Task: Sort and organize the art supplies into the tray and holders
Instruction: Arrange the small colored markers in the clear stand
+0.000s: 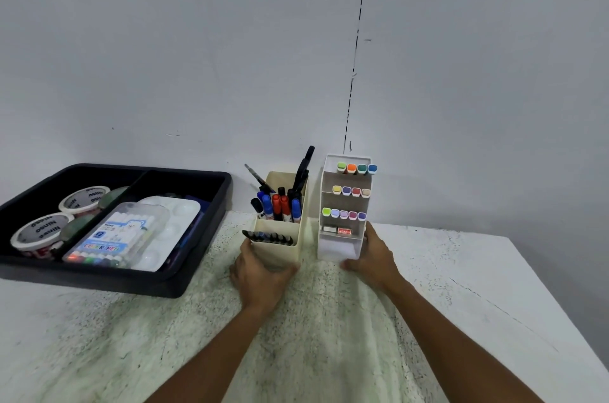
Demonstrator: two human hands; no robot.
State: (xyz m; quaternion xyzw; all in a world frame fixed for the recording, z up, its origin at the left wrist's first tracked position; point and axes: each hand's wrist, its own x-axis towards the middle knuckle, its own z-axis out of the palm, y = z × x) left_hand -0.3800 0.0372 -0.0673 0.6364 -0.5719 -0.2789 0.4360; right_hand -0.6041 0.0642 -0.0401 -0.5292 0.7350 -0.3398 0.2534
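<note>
Speckled white table (329,320) against a grey wall. I see the left hand (260,277) cupping the front of the cream holder (280,246), fingers curled round its base; markers (278,206) stand inside. Right hand (375,259) grips the white rack (339,246) at its 3 o'clock side; coloured caps (344,214) fill its tiers. Black tray (171,284) sits at 9 o'clock, holding tape rolls (43,232) and a pen case (115,236).

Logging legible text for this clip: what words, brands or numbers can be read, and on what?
"Ninso": printed repeatedly on both tape rolls, seen upside down.
"COLOR PEN": pen box label.
"12": same label; the smaller print there is blurred.
Marker barrels: too small to read.
</note>
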